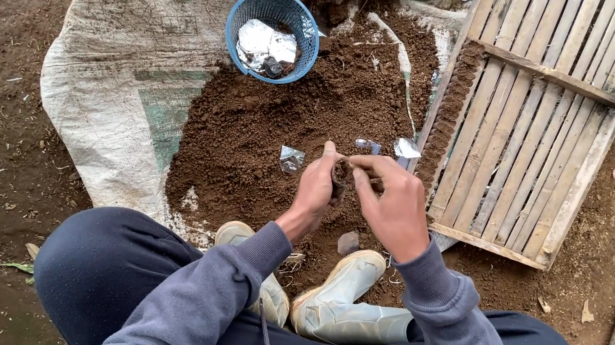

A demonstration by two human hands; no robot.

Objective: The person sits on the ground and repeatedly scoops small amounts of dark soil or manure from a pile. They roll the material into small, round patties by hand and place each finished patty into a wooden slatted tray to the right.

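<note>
Pale boots (336, 302) are resting nearest. Above the soil heap (282, 123), left hand (313, 190) and right hand (394, 204) are closing their grip on a small soil-filled pouch (341, 174). Beyond the heap, a blue basket (272, 34) is holding unfilled plastic pouches; beside it, the bamboo tray (531, 127) is carrying one filled row.

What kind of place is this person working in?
Probably an outdoor plant nursery or farm plot: a heap of dark brown soil lies on a worn white woven sack over bare ground, beside a flat bamboo-slat tray.
</note>
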